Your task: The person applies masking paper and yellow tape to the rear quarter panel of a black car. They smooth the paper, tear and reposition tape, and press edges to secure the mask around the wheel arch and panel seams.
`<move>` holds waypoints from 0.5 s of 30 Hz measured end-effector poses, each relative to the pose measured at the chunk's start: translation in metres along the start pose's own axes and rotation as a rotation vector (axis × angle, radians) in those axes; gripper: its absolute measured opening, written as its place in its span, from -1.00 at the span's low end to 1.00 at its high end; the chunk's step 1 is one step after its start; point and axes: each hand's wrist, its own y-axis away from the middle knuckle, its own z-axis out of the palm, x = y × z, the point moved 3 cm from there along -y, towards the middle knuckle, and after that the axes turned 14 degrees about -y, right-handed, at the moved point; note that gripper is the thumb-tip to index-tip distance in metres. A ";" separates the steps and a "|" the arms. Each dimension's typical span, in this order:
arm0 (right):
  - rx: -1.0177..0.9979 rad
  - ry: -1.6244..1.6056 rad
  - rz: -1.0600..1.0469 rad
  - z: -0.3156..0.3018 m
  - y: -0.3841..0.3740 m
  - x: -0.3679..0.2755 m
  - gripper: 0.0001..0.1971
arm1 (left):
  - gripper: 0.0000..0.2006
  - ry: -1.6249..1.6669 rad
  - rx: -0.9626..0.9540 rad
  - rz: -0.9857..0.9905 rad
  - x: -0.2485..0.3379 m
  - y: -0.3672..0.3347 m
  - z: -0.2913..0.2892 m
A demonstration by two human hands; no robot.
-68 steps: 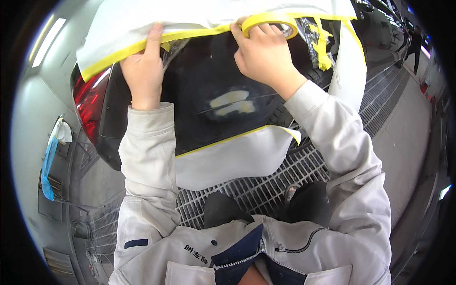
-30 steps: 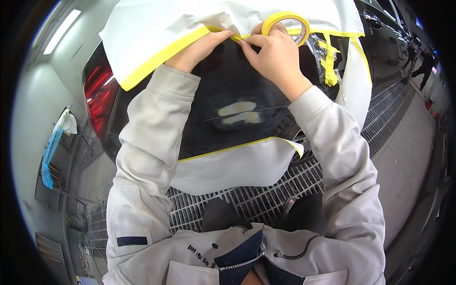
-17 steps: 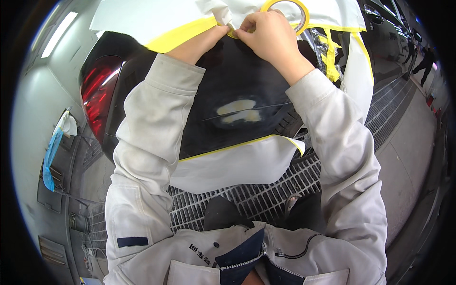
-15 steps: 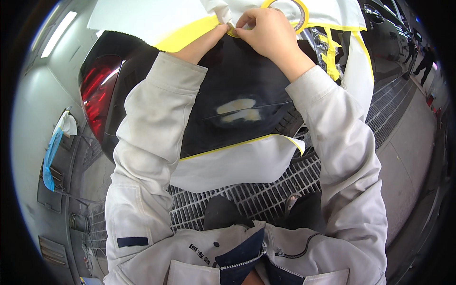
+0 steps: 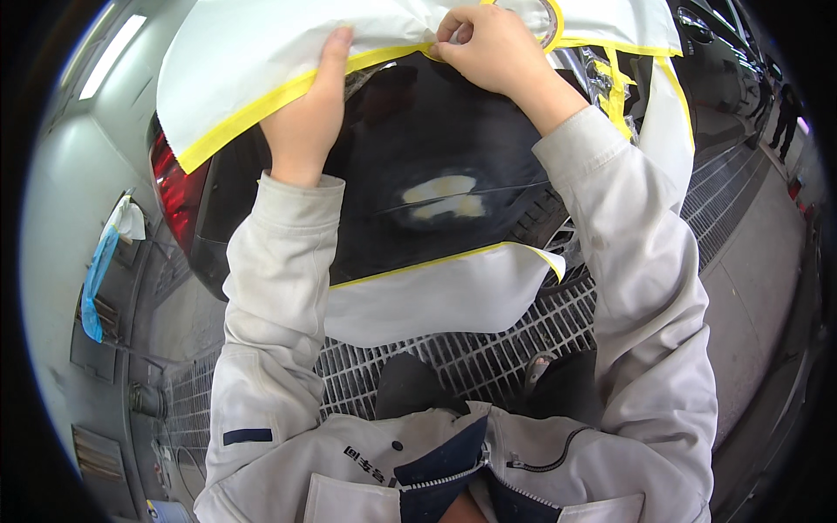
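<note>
Left hand (image 5: 307, 120) shifted left, clamped on paper (image 5: 253, 57) at its lower edge, right hand (image 5: 495, 52) pinching there; likely masking, next needing tautness.

The white sheet (image 5: 253, 65) looks papery, the black panel (image 5: 418, 122) smooth, the sleeves (image 5: 279, 288) matt cloth.

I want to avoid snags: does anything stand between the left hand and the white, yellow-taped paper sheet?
Nothing visible does: the left hand has its thumb directly on the white, yellow-taped paper sheet.
</note>
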 end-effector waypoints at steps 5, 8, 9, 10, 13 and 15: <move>0.025 0.000 -0.067 -0.002 0.004 -0.012 -0.78 | -0.75 0.056 -0.158 -0.253 -0.020 0.006 -0.014; 0.078 -0.004 -0.243 -0.003 0.011 -0.012 -0.74 | -0.77 0.086 -0.230 -0.416 -0.026 0.014 -0.022; 0.100 0.021 -0.308 -0.002 0.014 -0.012 -0.71 | -0.78 0.178 -0.209 -0.496 -0.027 0.021 -0.024; 0.121 0.045 -0.372 0.000 0.017 -0.011 -0.68 | -0.78 0.278 -0.191 -0.565 -0.029 0.028 -0.024; 0.105 0.086 -0.547 0.003 0.023 -0.010 -0.64 | -0.74 0.427 -0.089 -0.597 -0.037 0.043 -0.029; 0.142 0.116 -0.631 0.003 0.024 -0.011 -0.63 | -0.72 0.487 -0.032 -0.530 -0.044 0.045 -0.035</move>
